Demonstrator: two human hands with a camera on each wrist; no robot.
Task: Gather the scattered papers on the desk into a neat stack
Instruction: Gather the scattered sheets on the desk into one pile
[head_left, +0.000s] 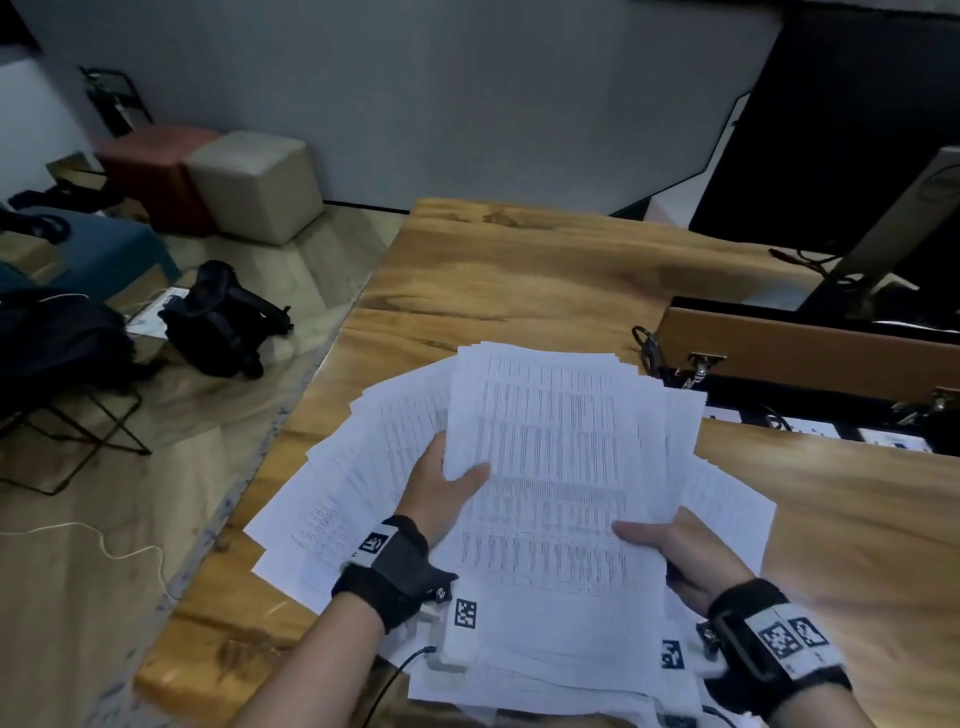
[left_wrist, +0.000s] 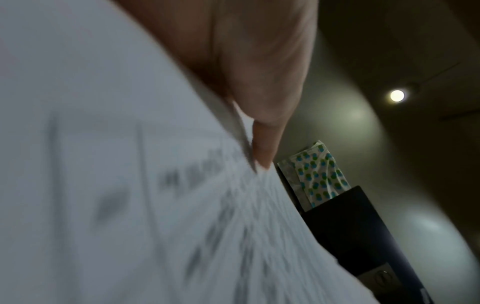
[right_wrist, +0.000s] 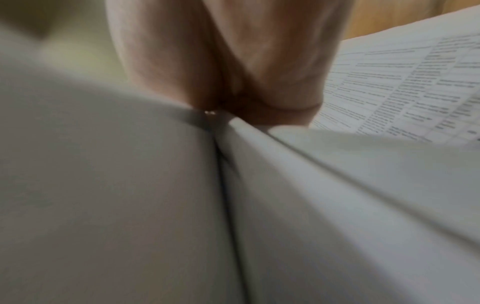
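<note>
A fanned bundle of white printed papers (head_left: 550, 467) is held above the wooden desk (head_left: 519, 270) near its front left. My left hand (head_left: 447, 488) grips the bundle's left edge, thumb on top. My right hand (head_left: 670, 545) grips the lower right edge, thumb on the top sheet. More sheets (head_left: 332, 499) splay out to the left under the bundle, and others (head_left: 727, 499) to the right. In the left wrist view blurred paper (left_wrist: 116, 185) fills the frame under my thumb (left_wrist: 262, 102). The right wrist view shows paper edges (right_wrist: 259, 185) pinched under my hand (right_wrist: 233, 72).
A brown case (head_left: 800, 348) with metal latches lies at the desk's right, a monitor stand (head_left: 883, 234) behind it. Off the desk's left edge are a dark bag (head_left: 223, 317), beige (head_left: 254, 182) and red (head_left: 150, 166) stools, and a cable on the floor.
</note>
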